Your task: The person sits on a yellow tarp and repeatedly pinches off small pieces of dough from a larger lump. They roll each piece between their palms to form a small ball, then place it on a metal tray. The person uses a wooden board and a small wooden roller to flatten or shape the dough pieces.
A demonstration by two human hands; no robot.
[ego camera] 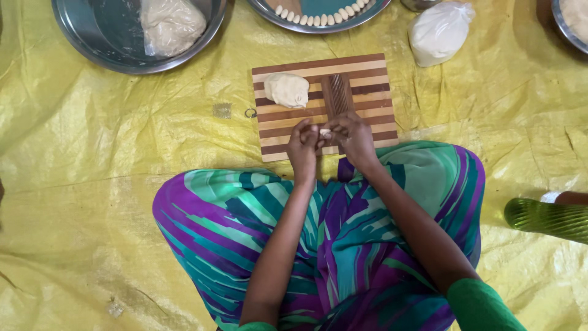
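Yellow plastic sheeting (92, 153) covers the floor where I sit cross-legged, with a striped wooden board (367, 92) just ahead of my knees. My left hand (303, 144) and right hand (354, 136) meet over the near edge of the board, fingers (311, 133) of both curled in and pinching a small piece of dough (324, 132) between them, close to the ridged wooden block (337, 93) in the board's middle. A larger dough lump (286, 89) rests on the board's left part, apart from my hands.

As for progress, I judge the work well started but far from over: a row of small shaped pieces (318, 17) lines the rim of a steel plate (269, 11) beyond the board, while the lump on the board is still sizeable, and more dough in a clear bag (171, 24) lies in a steel basin (79, 30) at the upper left. A white filled bag (438, 32) sits to the upper right.
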